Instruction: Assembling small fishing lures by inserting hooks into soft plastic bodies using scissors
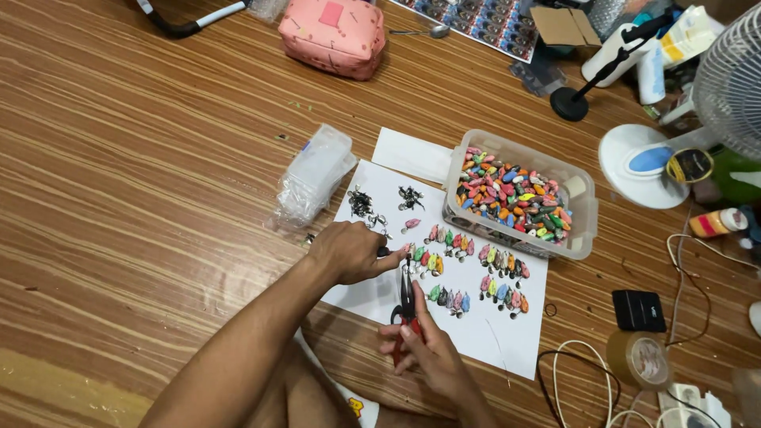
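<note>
Right hand (pixel 428 353) fingers closed on red-handled pliers (pixel 407 309); left hand (pixel 353 252) fingers pinch small colourful charm (pixel 403 250).

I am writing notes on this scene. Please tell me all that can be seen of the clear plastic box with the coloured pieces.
The clear plastic box is a rectangular, open-topped tub with rounded corners and see-through walls. It stands upright on the wooden floor, its near edge overlapping the white paper sheet. Small multicoloured pieces in pink, orange, green, blue and yellow fill most of it. Neither hand touches it.
</note>
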